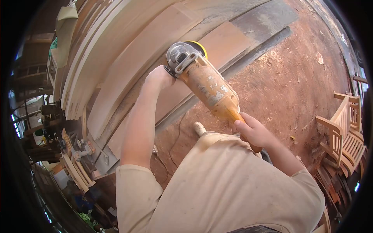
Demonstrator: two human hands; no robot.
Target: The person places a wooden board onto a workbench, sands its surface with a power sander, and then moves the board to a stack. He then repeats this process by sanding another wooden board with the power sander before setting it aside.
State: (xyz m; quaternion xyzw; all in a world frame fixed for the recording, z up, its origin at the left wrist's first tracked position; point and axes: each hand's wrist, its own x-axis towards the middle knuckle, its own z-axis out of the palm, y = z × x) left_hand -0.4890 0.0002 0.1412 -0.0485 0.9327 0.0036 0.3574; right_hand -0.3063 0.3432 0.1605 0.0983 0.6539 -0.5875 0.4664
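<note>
An angle grinder (208,83) with a worn orange body and a grey metal head lies across the middle of the view. My left hand (160,77) is closed round its black side handle, next to the head. My right hand (254,131) wraps the rear end of the body, close to my shirt. The yellow-edged disc (201,48) shows past the head, its face mostly hidden. It overlaps a flat reddish wooden board (226,43) in this view. A paler wide board (145,46) lies alongside, to the left of the tool.
Long planks (91,52) are stacked at the upper left. Reddish dusty ground (279,93) with shavings lies to the right, where a slatted wooden chair (344,132) stands. A cord (176,136) runs over the ground. Another power tool (82,149) sits at the left among wooden pieces.
</note>
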